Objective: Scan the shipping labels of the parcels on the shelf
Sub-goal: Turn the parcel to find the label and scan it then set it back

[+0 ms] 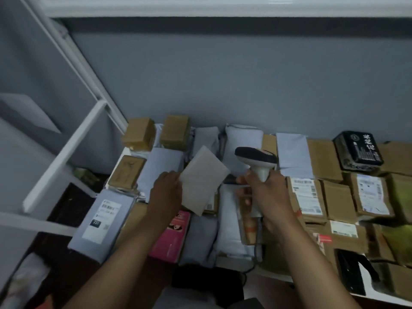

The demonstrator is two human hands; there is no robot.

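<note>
My left hand (pixel 166 192) grips the left edge of a flat grey parcel (pixel 204 181), lifted and tilted above the shelf. My right hand (pixel 265 197) grips the handle of a white barcode scanner (pixel 256 161) with a dark head, held just right of that parcel; its cable hangs down beside my wrist. The side of the parcel facing me shows no label. Below lie many parcels, among them a grey mailer with a white label (pixel 102 221) at the left and brown boxes with white labels (pixel 306 195) at the right.
The shelf (pixel 276 278) is packed with cardboard boxes, grey mailers, a pink box (pixel 172 237) and a black packet (pixel 359 150). A white shelf frame (pixel 66 152) rises at the left. A grey wall stands behind. The dark floor lies below left.
</note>
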